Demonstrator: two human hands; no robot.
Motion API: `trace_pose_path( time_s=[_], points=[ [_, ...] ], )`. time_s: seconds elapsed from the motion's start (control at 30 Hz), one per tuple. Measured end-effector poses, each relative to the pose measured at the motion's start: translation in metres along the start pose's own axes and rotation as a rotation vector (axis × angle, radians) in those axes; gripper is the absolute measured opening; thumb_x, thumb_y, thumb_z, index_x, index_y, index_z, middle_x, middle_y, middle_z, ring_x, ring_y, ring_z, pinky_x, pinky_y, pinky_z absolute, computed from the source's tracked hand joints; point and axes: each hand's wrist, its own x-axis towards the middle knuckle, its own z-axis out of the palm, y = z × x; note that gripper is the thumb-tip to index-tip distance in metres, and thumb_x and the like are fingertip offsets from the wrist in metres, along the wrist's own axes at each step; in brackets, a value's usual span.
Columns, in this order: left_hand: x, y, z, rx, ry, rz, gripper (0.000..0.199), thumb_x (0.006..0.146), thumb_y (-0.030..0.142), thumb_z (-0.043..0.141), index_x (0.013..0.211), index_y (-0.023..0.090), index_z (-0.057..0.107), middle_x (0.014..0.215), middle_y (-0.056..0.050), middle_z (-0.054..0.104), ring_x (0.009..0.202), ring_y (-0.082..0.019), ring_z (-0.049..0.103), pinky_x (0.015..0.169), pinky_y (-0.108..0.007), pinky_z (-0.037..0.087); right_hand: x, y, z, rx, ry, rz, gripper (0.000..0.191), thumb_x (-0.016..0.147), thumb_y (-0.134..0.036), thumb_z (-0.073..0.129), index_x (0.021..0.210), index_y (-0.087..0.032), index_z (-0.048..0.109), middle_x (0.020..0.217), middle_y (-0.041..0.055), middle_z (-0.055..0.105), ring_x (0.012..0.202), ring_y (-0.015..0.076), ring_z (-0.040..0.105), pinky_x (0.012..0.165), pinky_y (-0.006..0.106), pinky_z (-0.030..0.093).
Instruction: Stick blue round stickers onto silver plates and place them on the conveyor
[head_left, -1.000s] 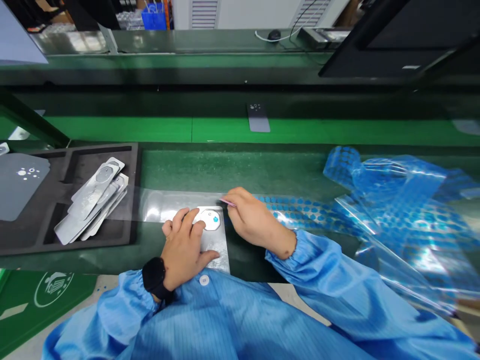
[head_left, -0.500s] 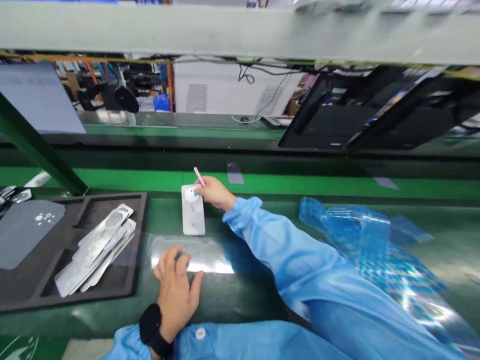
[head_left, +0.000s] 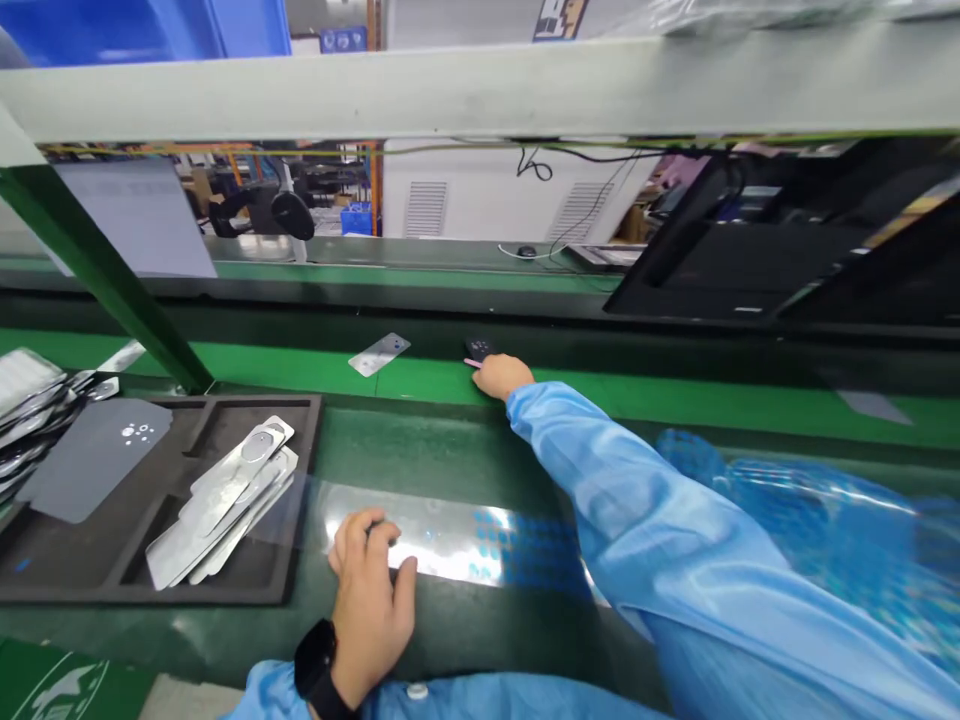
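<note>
My right hand (head_left: pixel 504 377) reaches to the green strip at the back, its fingers closed round a pink tool (head_left: pixel 473 363). Beside its fingertips lies a dark flat piece (head_left: pixel 478 348) with small light marks, partly hidden by the hand. Further left on the strip, a pale flat plate (head_left: pixel 380 354) lies tilted. My left hand (head_left: pixel 371 590) rests with fingers apart at the edge of a clear film sheet (head_left: pixel 442 545) bearing blue dots, and holds nothing.
A dark tray (head_left: pixel 304 500) at the left holds stacked silvery pieces (head_left: pixel 225 500) and grey sheets (head_left: pixel 97 455). A green post (head_left: pixel 112 280) stands behind it. Crumpled blue-dotted film (head_left: pixel 817 510) lies right, and a white beam (head_left: pixel 450 95) crosses above.
My right hand has moved from the plate on the bench to the dark piece at the back. The plate now lies on the green strip. The view has shifted; my left hand stays open.
</note>
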Motion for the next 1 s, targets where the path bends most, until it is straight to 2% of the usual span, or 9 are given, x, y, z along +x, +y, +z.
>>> trace_pose_path(
  time_s=[0.17,0.27,0.4,0.5,0.6,0.67,0.77,0.83,1.0],
  points=[
    [0.031,-0.001,-0.017,-0.245,-0.003,-0.197,0.023,0.087,0.028,0.051,0.108,0.021,0.048,0.108,-0.011,0.059,0.106,-0.024,0.059,0.092,-0.045,0.048,-0.014,-0.009,-0.018,-0.009,0.058,-0.025,0.03,0.087,-0.012,0.048,0.106,-0.002,0.068,0.107,0.0244,0.068,0.101,0.0295,0.064,0.085,0.033,0.044],
    [0.06,0.0,-0.019,-0.447,-0.025,-0.384,0.038,0.083,0.035,0.058,0.114,0.021,0.042,0.117,-0.011,0.056,0.105,-0.022,0.061,0.087,-0.04,0.051,-0.065,-0.009,-0.02,0.308,0.074,-0.119,0.029,0.086,-0.017,0.043,0.094,-0.008,0.069,0.083,0.0128,0.069,0.074,0.0213,0.063,0.064,0.028,0.045],
    [0.084,-0.002,-0.015,-0.664,-0.141,-0.509,0.058,0.078,0.034,0.066,0.124,0.022,0.033,0.12,-0.011,0.057,0.095,-0.019,0.065,0.083,-0.037,0.053,-0.166,-0.014,-0.002,0.778,-0.266,-0.359,0.022,0.077,-0.018,0.048,0.083,-0.015,0.069,0.066,0.0004,0.061,0.056,0.0118,0.051,0.052,0.023,0.039],
    [0.084,-0.007,-0.016,-0.673,-0.273,-0.483,0.066,0.077,0.025,0.065,0.134,0.023,0.032,0.111,-0.007,0.063,0.094,-0.019,0.065,0.086,-0.037,0.052,-0.208,-0.006,0.013,0.989,-0.397,-0.225,0.017,0.074,-0.03,0.057,0.077,-0.017,0.068,0.055,-0.0027,0.053,0.045,0.0089,0.039,0.043,0.023,0.031],
    [0.078,-0.011,-0.019,-0.656,-0.394,-0.431,0.066,0.076,0.022,0.063,0.136,0.021,0.035,0.115,-0.008,0.064,0.099,-0.02,0.064,0.091,-0.038,0.05,-0.213,0.015,0.022,1.315,-0.266,-0.037,0.02,0.069,-0.037,0.063,0.065,-0.017,0.064,0.065,0.0034,0.06,0.048,0.0102,0.043,0.043,0.026,0.035],
    [0.075,-0.008,-0.019,-0.624,-0.469,-0.411,0.071,0.074,0.021,0.063,0.139,0.02,0.034,0.116,-0.008,0.064,0.1,-0.021,0.064,0.092,-0.038,0.049,-0.21,0.03,0.028,1.384,-0.2,-0.002,0.025,0.068,-0.04,0.066,0.06,-0.017,0.063,0.069,0.0057,0.063,0.054,0.0119,0.049,0.048,0.027,0.041],
    [0.077,0.002,-0.016,-0.547,-0.612,-0.392,0.083,0.071,0.018,0.065,0.144,0.019,0.025,0.1,-0.004,0.068,0.084,-0.019,0.066,0.083,-0.035,0.05,-0.213,0.045,0.039,1.25,-0.288,0.024,0.033,0.071,-0.05,0.067,0.068,-0.016,0.066,0.054,0.0002,0.057,0.046,0.01,0.045,0.042,0.023,0.037],
    [0.08,0.009,-0.012,-0.447,-0.695,-0.365,0.08,0.069,0.018,0.067,0.14,0.018,0.03,0.086,0.0,0.067,0.074,-0.018,0.064,0.074,-0.032,0.049,-0.218,0.048,0.046,1.139,-0.381,0.024,0.036,0.072,-0.052,0.067,0.07,-0.016,0.066,0.05,-0.0013,0.056,0.041,0.0088,0.045,0.038,0.022,0.036],
    [0.077,0.014,-0.006,-0.197,-0.731,-0.283,0.074,0.07,0.019,0.068,0.136,0.018,0.035,0.073,0.005,0.059,0.066,-0.018,0.061,0.062,-0.028,0.043,-0.219,0.046,0.053,1.135,-0.467,0.062,0.027,0.073,-0.04,0.074,0.074,-0.016,0.061,0.059,0.0018,0.067,0.05,0.0125,0.063,0.05,0.024,0.054]
  ],
)
